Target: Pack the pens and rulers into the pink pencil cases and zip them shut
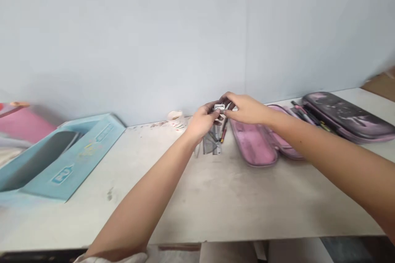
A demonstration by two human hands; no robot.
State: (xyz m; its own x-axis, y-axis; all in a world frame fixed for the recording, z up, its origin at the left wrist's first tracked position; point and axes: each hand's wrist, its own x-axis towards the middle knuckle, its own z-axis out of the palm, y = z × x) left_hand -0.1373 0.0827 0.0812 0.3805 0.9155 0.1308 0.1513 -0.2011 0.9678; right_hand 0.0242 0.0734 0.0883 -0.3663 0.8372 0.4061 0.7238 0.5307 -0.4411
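Note:
Near the back wall, my left hand (205, 120) and my right hand (243, 107) meet above the table. Between their fingertips is a small white block (219, 107) with a dark marking on its face; it could be an eraser or a sharpener, I cannot tell. Both hands are closed on it, thumbs towards me. Beneath them lie clear rulers and a set square (210, 145), with a dark red pencil (223, 133) beside them. Just right of these an open pink pencil case (256, 152) lies on the table, partly behind my right forearm.
A dark, closed pencil case (348, 117) lies at the right, with several pens (304, 115) beside it. A white cup-like roll (176, 119) stands by the wall. At the left is a light blue box (89, 152) holding a grey object (46, 156), near a pink item (26, 125).

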